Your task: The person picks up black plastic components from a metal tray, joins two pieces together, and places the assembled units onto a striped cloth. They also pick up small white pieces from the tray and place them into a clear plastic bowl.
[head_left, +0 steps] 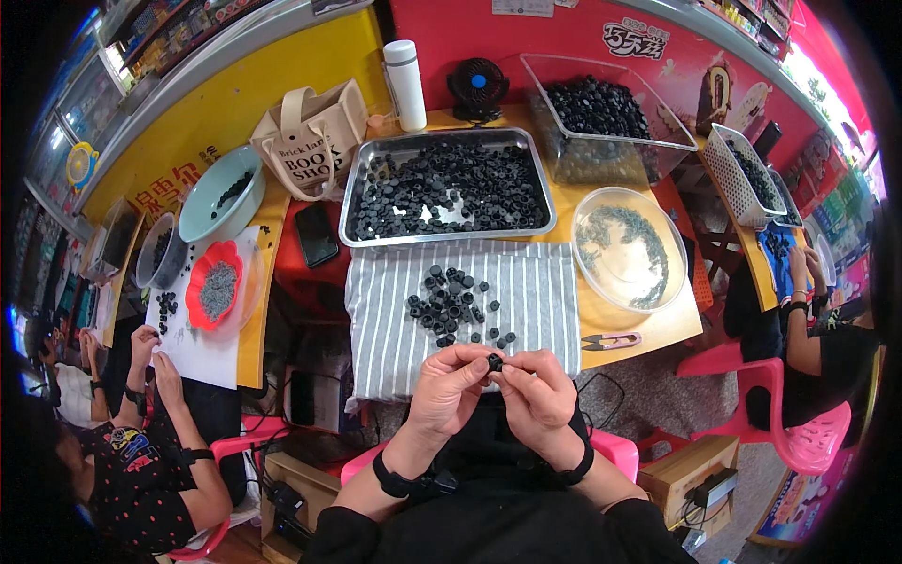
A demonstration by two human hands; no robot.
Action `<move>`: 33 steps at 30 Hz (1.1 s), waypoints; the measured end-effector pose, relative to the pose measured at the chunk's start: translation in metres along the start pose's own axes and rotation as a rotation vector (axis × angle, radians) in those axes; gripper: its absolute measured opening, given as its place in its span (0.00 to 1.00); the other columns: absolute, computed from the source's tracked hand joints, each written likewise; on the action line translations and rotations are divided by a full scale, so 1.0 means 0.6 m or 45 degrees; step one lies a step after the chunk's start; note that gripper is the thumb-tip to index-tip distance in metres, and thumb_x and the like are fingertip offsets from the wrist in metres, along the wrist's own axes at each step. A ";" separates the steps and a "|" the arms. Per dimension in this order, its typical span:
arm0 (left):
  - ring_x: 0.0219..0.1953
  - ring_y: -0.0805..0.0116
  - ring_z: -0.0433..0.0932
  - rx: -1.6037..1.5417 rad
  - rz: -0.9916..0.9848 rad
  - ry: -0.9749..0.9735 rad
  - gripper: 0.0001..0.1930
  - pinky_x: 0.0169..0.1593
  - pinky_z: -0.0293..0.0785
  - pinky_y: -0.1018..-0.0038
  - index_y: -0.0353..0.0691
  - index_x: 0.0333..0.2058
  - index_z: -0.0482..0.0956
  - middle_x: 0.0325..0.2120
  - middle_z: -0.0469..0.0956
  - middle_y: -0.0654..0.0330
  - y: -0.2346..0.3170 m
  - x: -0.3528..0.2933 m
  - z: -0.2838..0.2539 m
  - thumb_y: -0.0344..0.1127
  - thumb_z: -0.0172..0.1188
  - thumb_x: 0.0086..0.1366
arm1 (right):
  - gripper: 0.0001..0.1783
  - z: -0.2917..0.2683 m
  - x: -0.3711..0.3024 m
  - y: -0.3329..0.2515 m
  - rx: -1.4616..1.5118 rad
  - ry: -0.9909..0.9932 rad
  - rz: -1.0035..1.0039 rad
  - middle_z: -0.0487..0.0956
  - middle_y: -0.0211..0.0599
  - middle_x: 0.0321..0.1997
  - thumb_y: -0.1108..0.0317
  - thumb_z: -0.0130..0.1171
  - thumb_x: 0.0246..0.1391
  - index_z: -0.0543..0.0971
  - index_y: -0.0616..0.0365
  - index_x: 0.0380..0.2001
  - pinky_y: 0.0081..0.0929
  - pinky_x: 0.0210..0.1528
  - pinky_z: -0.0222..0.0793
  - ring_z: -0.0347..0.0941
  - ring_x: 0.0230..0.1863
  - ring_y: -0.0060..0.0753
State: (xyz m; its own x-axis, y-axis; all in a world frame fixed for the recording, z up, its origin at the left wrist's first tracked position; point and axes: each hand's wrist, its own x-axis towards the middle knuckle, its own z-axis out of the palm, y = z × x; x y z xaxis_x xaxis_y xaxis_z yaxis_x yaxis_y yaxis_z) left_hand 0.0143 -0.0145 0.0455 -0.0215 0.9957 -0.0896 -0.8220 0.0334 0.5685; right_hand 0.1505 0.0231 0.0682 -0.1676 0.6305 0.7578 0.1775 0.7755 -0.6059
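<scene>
Red wall [451, 33], yellow table [662, 329], striped cloth [537, 305]; fingers [468, 375] pinch black part [494, 362].

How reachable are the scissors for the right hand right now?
Probably yes: the scissors lie uncovered, ahead and right of the right hand, nothing standing between, though it is pinching a small black part.

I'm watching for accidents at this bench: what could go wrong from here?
The small black part sits between the fingertips of the left hand and right hand, so it might slip and drop.
The loose black pieces on the striped cloth could scatter if the cloth gets tugged.
The snips lie near the table's front edge and might get knocked off.
</scene>
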 end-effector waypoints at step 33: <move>0.37 0.70 0.79 0.019 0.081 -0.039 0.05 0.44 0.77 0.72 0.35 0.38 0.79 0.38 0.79 0.54 -0.009 -0.010 -0.006 0.28 0.57 0.66 | 0.12 -0.004 0.004 -0.003 -0.050 -0.107 -0.164 0.77 0.41 0.29 0.85 0.67 0.37 0.78 0.65 0.28 0.26 0.23 0.66 0.72 0.25 0.36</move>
State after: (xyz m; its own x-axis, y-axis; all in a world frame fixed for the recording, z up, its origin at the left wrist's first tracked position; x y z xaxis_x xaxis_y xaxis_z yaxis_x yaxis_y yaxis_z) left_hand 0.0167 -0.0207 0.0402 -0.0556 0.9981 -0.0278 -0.8110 -0.0289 0.5844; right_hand 0.1519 0.0230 0.0717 -0.2717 0.5281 0.8046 0.1871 0.8491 -0.4941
